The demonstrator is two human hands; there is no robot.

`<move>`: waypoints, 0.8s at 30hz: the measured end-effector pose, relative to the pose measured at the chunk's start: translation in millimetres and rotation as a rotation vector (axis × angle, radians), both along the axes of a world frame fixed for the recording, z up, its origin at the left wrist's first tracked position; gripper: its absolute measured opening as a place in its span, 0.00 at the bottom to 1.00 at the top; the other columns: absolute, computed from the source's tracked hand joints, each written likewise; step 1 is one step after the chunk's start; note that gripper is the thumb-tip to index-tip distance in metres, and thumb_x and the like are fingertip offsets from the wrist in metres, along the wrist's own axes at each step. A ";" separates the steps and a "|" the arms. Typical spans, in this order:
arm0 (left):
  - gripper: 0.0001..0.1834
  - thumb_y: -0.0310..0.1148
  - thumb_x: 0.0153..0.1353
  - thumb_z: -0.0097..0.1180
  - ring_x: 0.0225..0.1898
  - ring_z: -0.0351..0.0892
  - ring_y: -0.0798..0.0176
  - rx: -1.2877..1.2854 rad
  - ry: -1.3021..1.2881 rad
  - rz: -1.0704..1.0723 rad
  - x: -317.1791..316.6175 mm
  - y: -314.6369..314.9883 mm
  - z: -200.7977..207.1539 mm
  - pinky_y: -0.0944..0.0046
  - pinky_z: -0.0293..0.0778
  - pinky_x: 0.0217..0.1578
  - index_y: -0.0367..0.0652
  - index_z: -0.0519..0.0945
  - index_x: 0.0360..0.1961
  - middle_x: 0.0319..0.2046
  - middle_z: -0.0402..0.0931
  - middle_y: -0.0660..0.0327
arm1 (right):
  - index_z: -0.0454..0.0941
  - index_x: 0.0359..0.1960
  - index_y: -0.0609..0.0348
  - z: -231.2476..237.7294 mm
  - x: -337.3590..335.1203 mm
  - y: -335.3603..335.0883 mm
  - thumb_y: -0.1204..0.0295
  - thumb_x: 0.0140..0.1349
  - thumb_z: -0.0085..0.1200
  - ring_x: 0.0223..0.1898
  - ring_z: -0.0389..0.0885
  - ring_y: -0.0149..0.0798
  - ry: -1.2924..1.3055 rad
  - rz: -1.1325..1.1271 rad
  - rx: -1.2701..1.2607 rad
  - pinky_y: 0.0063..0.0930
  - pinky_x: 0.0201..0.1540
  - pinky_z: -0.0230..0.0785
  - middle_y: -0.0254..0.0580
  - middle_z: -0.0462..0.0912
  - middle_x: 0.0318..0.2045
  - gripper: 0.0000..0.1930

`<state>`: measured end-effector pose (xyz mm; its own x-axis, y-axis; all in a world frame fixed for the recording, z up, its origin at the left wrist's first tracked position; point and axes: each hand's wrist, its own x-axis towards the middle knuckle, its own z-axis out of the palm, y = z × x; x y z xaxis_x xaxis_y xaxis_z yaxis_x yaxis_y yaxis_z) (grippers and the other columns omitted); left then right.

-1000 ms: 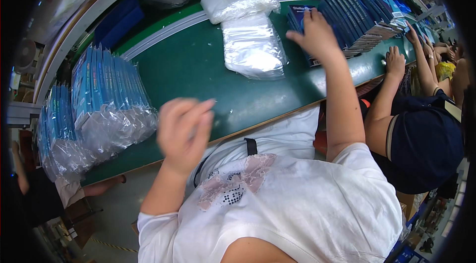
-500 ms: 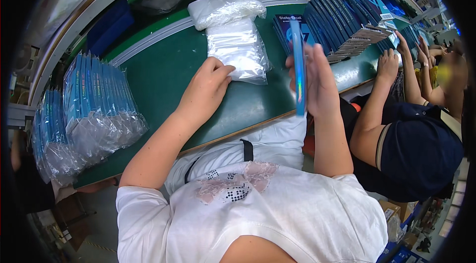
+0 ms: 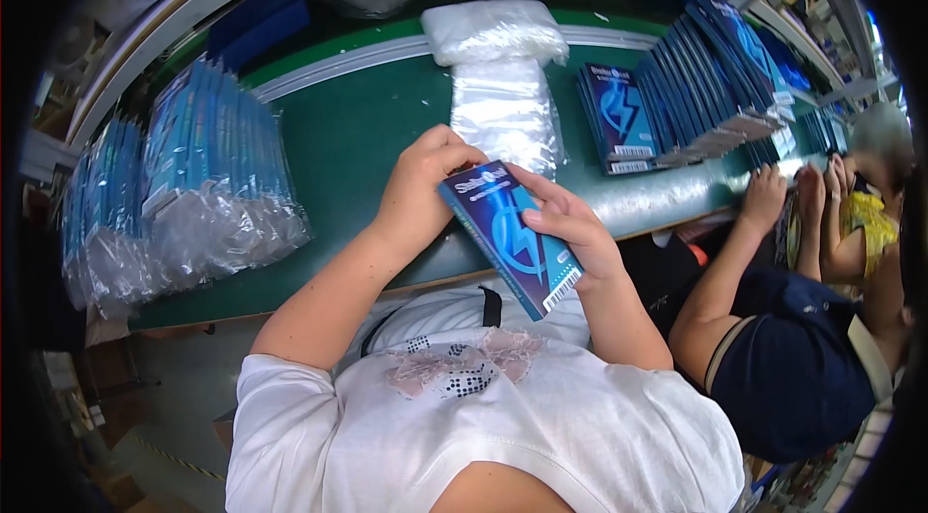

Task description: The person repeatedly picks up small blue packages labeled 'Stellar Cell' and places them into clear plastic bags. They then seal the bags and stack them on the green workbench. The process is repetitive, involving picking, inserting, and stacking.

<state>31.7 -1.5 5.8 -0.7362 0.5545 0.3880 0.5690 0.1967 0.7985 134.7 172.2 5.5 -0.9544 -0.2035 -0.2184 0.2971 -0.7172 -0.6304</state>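
My right hand (image 3: 580,233) grips a flat blue box (image 3: 512,233) with a lightning-like emblem and a barcode, tilted in front of my body. The thumb lies on its front face, the fingers behind it. At the box's upper left corner is my left hand (image 3: 420,179), its fingers curled and closed. What they pinch is hidden behind the hand and the box. Just beyond my hands lies a stack of clear plastic bags (image 3: 503,112), with a thicker bundle of bags (image 3: 495,29) across its far end.
Blue boxes in clear bags (image 3: 208,146) stand in rows at the left of the green table (image 3: 367,92). Several unbagged boxes (image 3: 696,87) lean in a row at the right. A co-worker's arm (image 3: 739,242) reaches in beside them. Blue bins (image 3: 256,20) sit behind.
My right hand has brought the box left and turned its front face up. My left hand has left the bag stack and moved to the box's upper corner. The view has shifted.
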 end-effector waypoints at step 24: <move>0.02 0.22 0.50 0.53 0.30 0.79 0.63 0.356 -0.229 0.031 -13.7 -1.6 -20.1 0.63 0.74 0.32 0.36 0.78 0.25 0.24 0.77 0.56 | 0.60 0.58 0.76 -3.9 -13.2 10.4 0.82 0.56 0.51 0.41 0.79 0.34 0.150 -0.053 0.466 0.24 0.45 0.72 0.52 0.76 0.45 0.27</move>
